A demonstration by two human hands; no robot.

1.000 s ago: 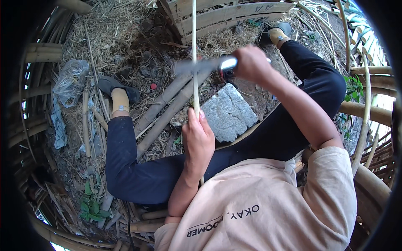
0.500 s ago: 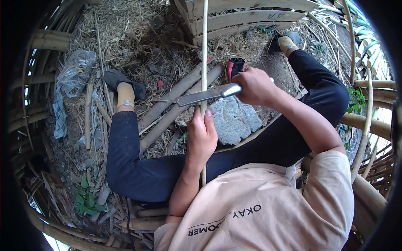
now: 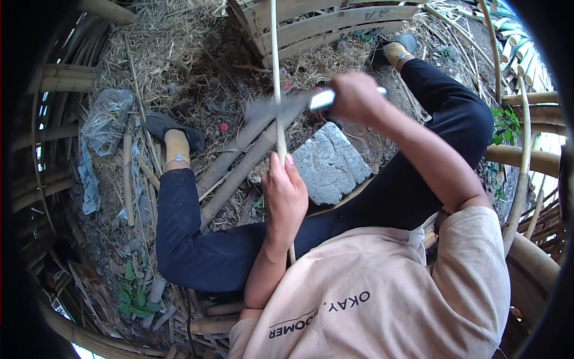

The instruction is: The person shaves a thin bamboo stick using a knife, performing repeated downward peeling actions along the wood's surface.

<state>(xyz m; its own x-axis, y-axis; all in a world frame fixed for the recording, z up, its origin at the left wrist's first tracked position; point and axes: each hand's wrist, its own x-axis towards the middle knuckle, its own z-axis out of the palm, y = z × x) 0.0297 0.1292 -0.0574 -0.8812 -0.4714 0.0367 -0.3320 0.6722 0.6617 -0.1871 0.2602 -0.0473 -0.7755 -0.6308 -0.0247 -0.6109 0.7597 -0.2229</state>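
My left hand (image 3: 286,190) is closed around a long pale bamboo strip (image 3: 275,54), its thumb lying along the strip. The strip runs from the top of the view down past my wrist toward my lap. My right hand (image 3: 357,99) grips a large knife (image 3: 322,99), with the handle end showing beyond my fist. The blade is smeared by motion and crosses the strip above my left hand; whether it touches the strip I cannot tell. A rough grey stone block (image 3: 332,166) lies just right of my left hand.
Two bamboo poles (image 3: 248,136) lie slantwise on the straw-strewn ground. A wooden slatted crate (image 3: 335,25) stands ahead. A clear plastic bag (image 3: 109,119) is at left, and cut bamboo lengths (image 3: 525,60) are piled at far right. My legs lie bent either side.
My right hand has moved the knife up along the strip, away from my left hand. My left hand keeps its grip. The whole view has shifted slightly.
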